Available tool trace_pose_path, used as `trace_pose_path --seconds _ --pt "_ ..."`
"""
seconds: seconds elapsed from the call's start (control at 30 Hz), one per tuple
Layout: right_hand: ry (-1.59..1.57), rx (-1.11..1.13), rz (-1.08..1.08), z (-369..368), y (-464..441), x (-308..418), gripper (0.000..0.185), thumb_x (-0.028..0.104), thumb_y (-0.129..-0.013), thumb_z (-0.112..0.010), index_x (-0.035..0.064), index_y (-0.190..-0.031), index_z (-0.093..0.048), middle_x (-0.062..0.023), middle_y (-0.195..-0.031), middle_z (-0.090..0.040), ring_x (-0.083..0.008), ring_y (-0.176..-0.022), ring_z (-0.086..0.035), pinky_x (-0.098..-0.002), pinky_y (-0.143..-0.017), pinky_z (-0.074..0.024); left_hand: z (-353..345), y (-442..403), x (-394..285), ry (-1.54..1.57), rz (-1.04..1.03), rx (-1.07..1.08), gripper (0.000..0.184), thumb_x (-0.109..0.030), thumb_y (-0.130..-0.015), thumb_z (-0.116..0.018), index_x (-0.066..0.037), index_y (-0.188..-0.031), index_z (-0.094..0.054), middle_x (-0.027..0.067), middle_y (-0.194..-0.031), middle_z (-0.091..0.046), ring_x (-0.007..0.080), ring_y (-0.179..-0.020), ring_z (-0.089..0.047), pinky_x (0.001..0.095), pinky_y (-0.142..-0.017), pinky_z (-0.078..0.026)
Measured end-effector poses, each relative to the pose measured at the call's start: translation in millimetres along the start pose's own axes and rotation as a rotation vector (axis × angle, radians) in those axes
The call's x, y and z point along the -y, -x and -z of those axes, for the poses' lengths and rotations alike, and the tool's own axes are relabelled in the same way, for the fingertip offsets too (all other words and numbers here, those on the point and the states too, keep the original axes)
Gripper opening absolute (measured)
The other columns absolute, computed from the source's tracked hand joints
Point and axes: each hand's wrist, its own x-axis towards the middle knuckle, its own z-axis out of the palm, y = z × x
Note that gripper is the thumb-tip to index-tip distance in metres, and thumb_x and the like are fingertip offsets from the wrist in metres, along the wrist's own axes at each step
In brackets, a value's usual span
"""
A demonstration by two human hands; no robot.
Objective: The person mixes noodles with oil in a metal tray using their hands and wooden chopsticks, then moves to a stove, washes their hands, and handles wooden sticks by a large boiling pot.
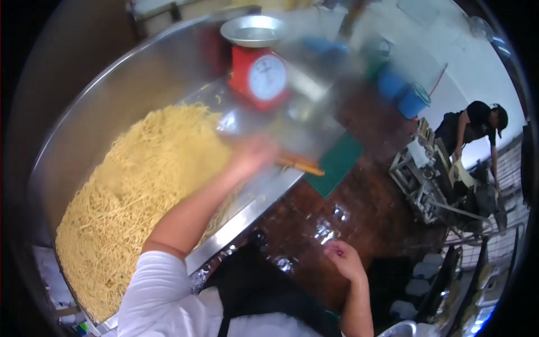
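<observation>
A large heap of yellow noodles (pixel 129 196) lies in a wide metal tray (pixel 224 236) on the left. Over its right side is my left hand (pixel 252 156), blurred by motion and closed around a wooden stick (pixel 303 165). The stick sticks out to the right past the tray's edge; its other end is blurred near the noodles. My right hand (pixel 343 259) hangs over the floor, apart from the tray, with its fingers curled in and nothing visible in them. Beyond the noodles stands a red dial scale (pixel 241 70) with a round metal pan (pixel 254 31) on top.
A green mat (pixel 336 165) lies on the wet brown floor (pixel 303 224). Blue bins (pixel 414 101) stand at the back. To the right, another person (pixel 477 121) in dark clothes and a cap bends over a machine (pixel 424 163). Racks are at the lower right.
</observation>
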Motion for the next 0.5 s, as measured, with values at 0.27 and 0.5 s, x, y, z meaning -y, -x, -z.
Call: trace_pose_path --seconds 0.27,0.5 --pt "-0.181 -0.318 -0.12 117 -33 -40 0.024 0.01 -0.081 -0.066 -0.0024 -0.101 -0.061 -0.0058 -0.092 -0.063 -0.011 -0.084 -0.057 -0.0249 -0.077 -0.0458 -52 -169 8 -0.715 -0.004 -0.198 0.044 -0.039 -0.081 -0.06 0.001 -0.099 -0.061 0.0207 -0.085 -0.065 0.0283 -0.08 -0.065 0.0393 -0.066 -0.051" --pt "-0.176 -0.119 -0.237 237 -123 -107 0.021 0.011 -0.083 -0.063 -0.0009 -0.1 -0.061 -0.003 -0.087 -0.062 -0.0087 -0.081 -0.055 -0.0232 -0.075 -0.0446 -76 -197 38 -0.895 0.203 -0.131 0.031 -0.025 -0.076 -0.054 0.005 -0.084 -0.061 0.0275 -0.084 -0.061 0.041 -0.083 -0.06 0.0472 -0.075 -0.047"
